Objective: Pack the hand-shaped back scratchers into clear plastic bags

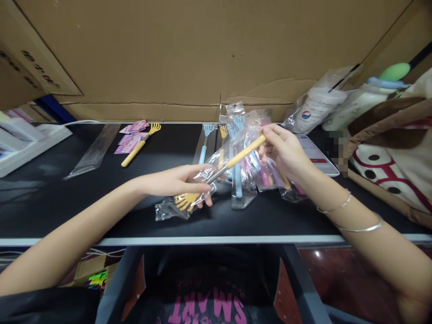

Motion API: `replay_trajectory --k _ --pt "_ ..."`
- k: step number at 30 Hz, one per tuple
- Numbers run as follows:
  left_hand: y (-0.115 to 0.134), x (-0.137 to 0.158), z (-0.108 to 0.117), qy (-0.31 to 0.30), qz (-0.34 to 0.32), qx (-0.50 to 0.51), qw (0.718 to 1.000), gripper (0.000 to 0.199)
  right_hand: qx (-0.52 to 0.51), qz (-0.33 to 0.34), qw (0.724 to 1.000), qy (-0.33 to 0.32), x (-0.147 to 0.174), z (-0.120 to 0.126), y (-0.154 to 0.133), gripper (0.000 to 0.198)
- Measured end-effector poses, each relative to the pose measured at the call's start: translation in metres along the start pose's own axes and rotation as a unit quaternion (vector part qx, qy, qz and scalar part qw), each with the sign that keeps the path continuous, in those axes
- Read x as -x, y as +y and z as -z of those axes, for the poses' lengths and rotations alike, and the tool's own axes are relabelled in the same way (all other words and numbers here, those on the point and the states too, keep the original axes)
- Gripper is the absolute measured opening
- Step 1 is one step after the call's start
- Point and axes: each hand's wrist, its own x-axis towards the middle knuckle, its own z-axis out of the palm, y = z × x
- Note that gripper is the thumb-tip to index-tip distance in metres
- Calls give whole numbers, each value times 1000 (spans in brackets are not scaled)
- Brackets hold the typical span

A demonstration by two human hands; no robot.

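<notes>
The left hand (192, 180) closes loosely round the metal shaft of a yellow scratcher (245, 152) in the centre of the frame, thumb above and fingers beneath. The right hand (282, 146), right of centre, pinches the end of its smooth, rounded handle between the fingertips. The scratcher lies slantwise, its claw-shaped head lower left, inside a crinkled, glossy clear bag (165, 210).

Just behind, a heap of bagged scratchers (238, 180) in blue, pink and yellow overlaps in shiny film. At left of centre, an unwrapped scratcher (134, 152) lies beside glossy pink printed packets (131, 143), with flat clear sleeves (91, 155) farther left.

The tabletop (50, 198) is matt black with a pale front edge. Creased brown cardboard (151, 58) walls the top of the frame. A white tray (20, 155) stands at the left edge; towards the right sit a phone (319, 155), a lidded cup (317, 110) in film, a pale bottle (362, 101) and a soft cloth bag (405, 157).
</notes>
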Motion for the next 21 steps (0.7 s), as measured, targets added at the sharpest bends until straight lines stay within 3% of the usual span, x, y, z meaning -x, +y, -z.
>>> replay_trajectory --k 5,10,21 --pt "2 -6 -9 -11 11 22 1000 52 2 -46 999 -7 -2 -1 10 21" --pt "2 -8 -11 1 19 75 997 46 31 -25 999 3 -3 -1 10 15" --pt "6 -9 -6 9 -21 -59 998 39 23 -10 999 40 -4 -9 -1 7"
